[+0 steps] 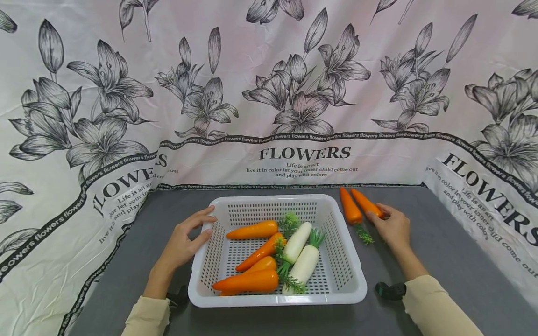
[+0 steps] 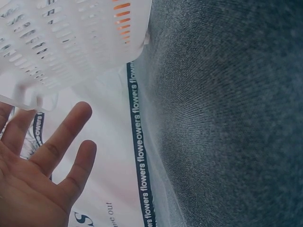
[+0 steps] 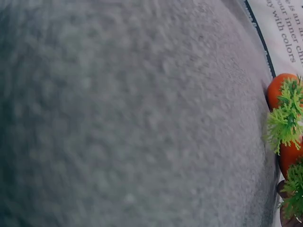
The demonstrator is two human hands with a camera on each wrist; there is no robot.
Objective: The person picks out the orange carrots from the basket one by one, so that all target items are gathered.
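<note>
A white perforated plastic basket [image 1: 277,301] stands on the dark cloth, with several orange carrots [image 1: 252,230] on its left side and two white radishes [image 1: 303,269] right of them. My left hand [image 1: 182,240] touches the basket's left rim near the far corner; the left wrist view shows its outer fingers [image 2: 66,132] spread and extended. Beyond the basket's right side, my right hand [image 1: 392,228] grips the thick end of a carrot [image 1: 364,201] between thumb and fingers. Another carrot [image 1: 350,206] lies just left of it, its green top toward me.
Grey cloth [image 1: 168,205] covers the table. A white flower-print curtain [image 1: 302,161] rises behind it and along both sides. Each wrist wears a black strap device, the right one [image 1: 391,290] close to the basket's near right corner.
</note>
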